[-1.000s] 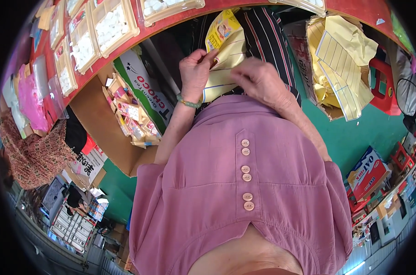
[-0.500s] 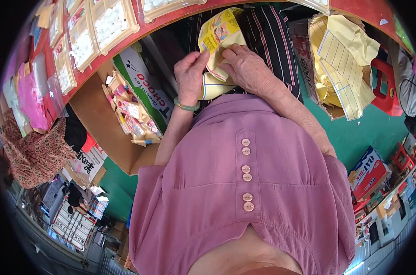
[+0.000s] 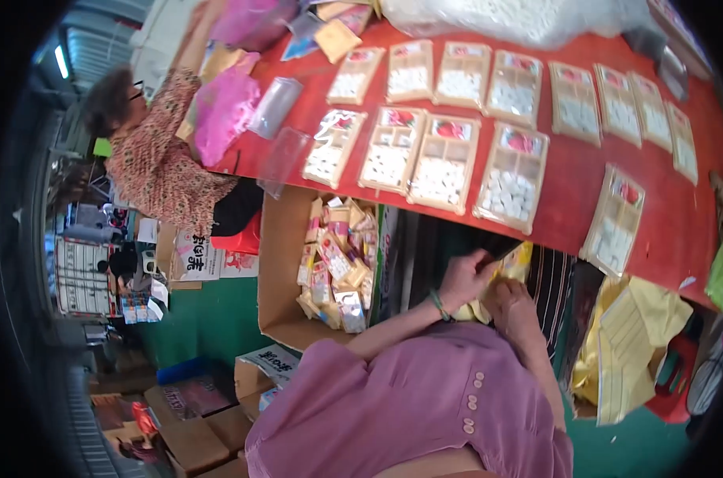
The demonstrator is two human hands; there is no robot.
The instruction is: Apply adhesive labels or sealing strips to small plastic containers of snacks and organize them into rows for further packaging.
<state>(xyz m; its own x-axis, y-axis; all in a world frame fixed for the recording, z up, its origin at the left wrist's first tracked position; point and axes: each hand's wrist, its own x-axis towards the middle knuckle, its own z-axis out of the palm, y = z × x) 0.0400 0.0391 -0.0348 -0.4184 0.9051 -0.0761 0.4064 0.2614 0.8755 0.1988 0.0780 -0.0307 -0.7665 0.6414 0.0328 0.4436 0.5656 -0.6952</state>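
Note:
Both my hands are on a yellow packet (image 3: 516, 263) just below the near edge of a red table (image 3: 584, 191). My left hand (image 3: 459, 280), with a green band on the wrist, grips the packet's left side. My right hand (image 3: 511, 309) closes on its lower right part. My pink-sleeved arms and buttoned pink top (image 3: 409, 406) fill the lower middle. Much of the packet is hidden by my fingers. A dark striped cloth (image 3: 549, 280) hangs behind the packet.
Several clear trays (image 3: 443, 162) of white pieces lie in rows on the red table. An open cardboard box (image 3: 278, 263) of small packets stands to my left. Another person (image 3: 158, 163) in a patterned top sits at the far left beside pink bags (image 3: 226, 107). Yellow bags (image 3: 636, 338) lie at right.
The view has swung upward, bringing the table top and its trays into sight. My hands stay together on the yellow packet, now lower in the picture.

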